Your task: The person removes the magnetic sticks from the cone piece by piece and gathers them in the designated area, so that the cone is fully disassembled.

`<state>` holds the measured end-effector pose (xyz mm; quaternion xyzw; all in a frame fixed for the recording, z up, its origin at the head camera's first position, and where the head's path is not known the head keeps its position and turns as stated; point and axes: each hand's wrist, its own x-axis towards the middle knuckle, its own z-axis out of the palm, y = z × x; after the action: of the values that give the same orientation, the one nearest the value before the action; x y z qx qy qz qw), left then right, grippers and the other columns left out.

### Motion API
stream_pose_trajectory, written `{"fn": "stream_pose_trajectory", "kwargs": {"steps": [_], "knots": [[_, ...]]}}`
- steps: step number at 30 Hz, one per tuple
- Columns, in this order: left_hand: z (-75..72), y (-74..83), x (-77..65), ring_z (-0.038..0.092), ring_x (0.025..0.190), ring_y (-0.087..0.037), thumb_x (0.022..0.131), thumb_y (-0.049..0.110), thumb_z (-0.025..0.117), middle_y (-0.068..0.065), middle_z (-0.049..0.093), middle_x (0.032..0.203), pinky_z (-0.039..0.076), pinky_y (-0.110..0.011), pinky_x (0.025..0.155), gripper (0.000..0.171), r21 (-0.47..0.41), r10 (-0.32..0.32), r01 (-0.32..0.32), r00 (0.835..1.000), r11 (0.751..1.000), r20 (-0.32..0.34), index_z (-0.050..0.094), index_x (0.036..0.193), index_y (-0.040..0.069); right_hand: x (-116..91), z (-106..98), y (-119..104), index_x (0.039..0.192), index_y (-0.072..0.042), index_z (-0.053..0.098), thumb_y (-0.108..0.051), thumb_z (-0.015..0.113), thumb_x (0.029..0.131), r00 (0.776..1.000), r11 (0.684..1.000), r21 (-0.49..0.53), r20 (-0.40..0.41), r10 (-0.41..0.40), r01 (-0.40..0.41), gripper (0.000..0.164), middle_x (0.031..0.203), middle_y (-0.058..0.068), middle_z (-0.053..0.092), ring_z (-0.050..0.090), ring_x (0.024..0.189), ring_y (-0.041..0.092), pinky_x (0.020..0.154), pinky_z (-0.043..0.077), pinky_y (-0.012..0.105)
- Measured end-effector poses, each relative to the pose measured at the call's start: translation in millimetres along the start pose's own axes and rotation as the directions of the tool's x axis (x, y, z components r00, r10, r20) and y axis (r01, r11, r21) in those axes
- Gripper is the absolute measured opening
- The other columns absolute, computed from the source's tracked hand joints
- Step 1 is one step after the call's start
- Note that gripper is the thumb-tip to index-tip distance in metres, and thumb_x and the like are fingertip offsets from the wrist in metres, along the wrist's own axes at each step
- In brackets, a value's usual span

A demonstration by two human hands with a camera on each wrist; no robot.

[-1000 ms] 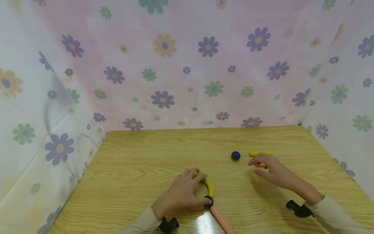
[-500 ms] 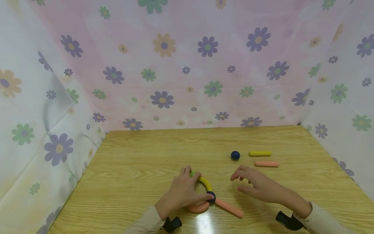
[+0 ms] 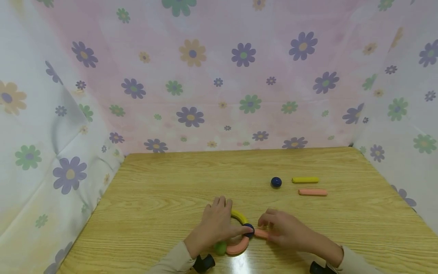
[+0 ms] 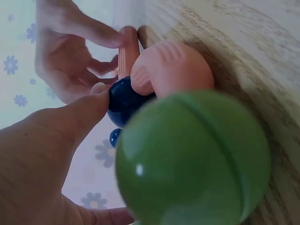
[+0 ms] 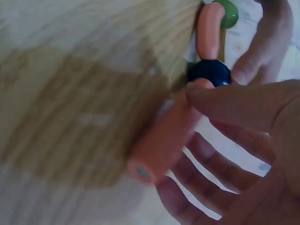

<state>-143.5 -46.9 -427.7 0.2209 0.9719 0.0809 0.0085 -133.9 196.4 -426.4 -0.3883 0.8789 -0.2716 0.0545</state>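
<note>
A toy ring of curved rods and balls lies on the wooden table, partly hidden under my left hand [image 3: 217,222]. Its visible parts are a yellow curved rod [image 3: 240,216], a pink curved rod [image 3: 239,248], a green ball [image 3: 220,248] and a dark blue ball [image 4: 129,101]. The left hand spans and holds the ring, thumb tip on the blue ball, fingers at the far side. My right hand [image 3: 289,230] pinches a straight pink rod [image 5: 166,133] between thumb and fingers. One end of this rod meets the blue ball; the other end shows a small grey disc.
Farther back on the right of the table [image 3: 171,179] lie a loose dark blue ball [image 3: 276,182], a straight yellow rod [image 3: 305,180] and another straight pink rod [image 3: 313,192]. A flowered cloth [image 3: 219,68] hangs behind the table and along both sides.
The right hand has moved left and nearer to me and now pinches the straight pink rod. The ring has turned under the left hand, swinging that rod up toward the right.
</note>
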Motion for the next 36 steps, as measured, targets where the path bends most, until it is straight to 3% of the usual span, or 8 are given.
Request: {"fn": "stream_pose_trajectory", "kwargs": {"steps": [3,6,9,12,15,18,25,36], "knots": [[1.3,-0.9,-0.4,0.045,0.079,-0.018,0.074,0.084,0.04,-0.002,0.049,0.09,0.034,-0.03,0.058,0.072,-0.03,0.032,-0.031,0.999,0.999,0.005,0.052,0.095,0.016,2.6,6.5,2.4,0.099,-0.02,0.063,-0.004,0.079,0.073,1.0,1.0,-0.02,-0.023,0.006,-0.007,0.034,0.091,-0.011,0.057,0.051,0.077,0.003,0.063,0.047,0.024],[2.9,-2.8,-1.0,0.049,0.089,-0.017,0.083,0.074,0.043,0.001,0.052,0.097,0.04,-0.034,0.067,0.057,-0.072,0.132,-0.131,0.991,0.989,0.002,0.054,0.099,0.02,4.9,11.3,4.3,0.095,-0.019,0.063,0.003,0.075,0.073,0.997,0.999,-0.045,-0.076,-0.012,0.009,0.034,0.087,-0.011,0.056,0.048,0.073,0.001,0.061,0.046,0.023],[4.4,-5.7,-2.3,0.05,0.106,-0.017,0.091,0.06,0.048,0.004,0.052,0.114,0.043,-0.046,0.084,0.042,-0.094,0.281,-0.279,0.96,0.956,0.011,0.055,0.112,0.025,6.3,13.9,5.6,0.091,-0.019,0.064,0.006,0.072,0.075,0.989,0.998,-0.063,-0.145,-0.03,0.021,0.031,0.082,-0.011,0.055,0.046,0.069,0.001,0.058,0.044,0.022],[5.3,-8.7,-4.4,0.044,0.119,-0.018,0.091,0.053,0.053,0.004,0.047,0.13,0.037,-0.054,0.096,0.045,-0.126,0.401,-0.394,0.916,0.91,0.028,0.05,0.129,0.029,6.6,15.5,7.3,0.088,-0.021,0.064,0.004,0.072,0.077,0.975,0.995,-0.096,-0.22,-0.037,0.016,0.028,0.079,-0.011,0.055,0.046,0.067,0.002,0.057,0.041,0.023],[4.7,-9.8,-7.0,0.04,0.123,-0.017,0.09,0.055,0.055,0.003,0.043,0.136,0.036,-0.05,0.098,0.053,-0.156,0.466,-0.453,0.883,0.878,0.054,0.044,0.137,0.033,6.3,16.6,9.2,0.085,-0.023,0.065,-0.001,0.075,0.076,0.962,0.992,-0.123,-0.274,-0.02,-0.014,0.026,0.078,-0.011,0.056,0.046,0.067,0.003,0.056,0.039,0.023],[3.1,-9.0,-8.6,0.039,0.124,-0.017,0.089,0.057,0.054,0.001,0.042,0.138,0.036,-0.047,0.098,0.056,-0.164,0.492,-0.477,0.868,0.864,0.069,0.043,0.138,0.034,6.1,16.4,11.1,0.084,-0.023,0.064,-0.004,0.077,0.075,0.956,0.99,-0.13,-0.293,0.006,-0.046,0.025,0.078,-0.012,0.054,0.046,0.066,0.004,0.055,0.039,0.023],[0.7,-6.0,-9.8,0.041,0.12,-0.014,0.087,0.056,0.058,0.003,0.044,0.136,0.041,-0.04,0.094,0.056,-0.165,0.472,-0.456,0.879,0.874,0.07,0.046,0.136,0.034,5.4,11.7,10.6,0.085,-0.023,0.064,-0.003,0.079,0.071,0.966,0.987,-0.124,-0.249,0.067,-0.1,0.028,0.079,-0.011,0.054,0.047,0.067,0.005,0.056,0.042,0.026],[2.4,-6.2,-10.6,0.044,0.115,-0.012,0.084,0.056,0.063,0.006,0.047,0.132,0.041,-0.038,0.095,0.056,-0.142,0.454,-0.445,0.89,0.884,0.039,0.05,0.133,0.032,4.7,11.8,5.8,0.088,-0.023,0.064,-0.006,0.081,0.07,0.972,0.977,-0.18,-0.221,0.076,-0.117,0.03,0.079,-0.011,0.052,0.046,0.066,0.004,0.055,0.041,0.025]]}}
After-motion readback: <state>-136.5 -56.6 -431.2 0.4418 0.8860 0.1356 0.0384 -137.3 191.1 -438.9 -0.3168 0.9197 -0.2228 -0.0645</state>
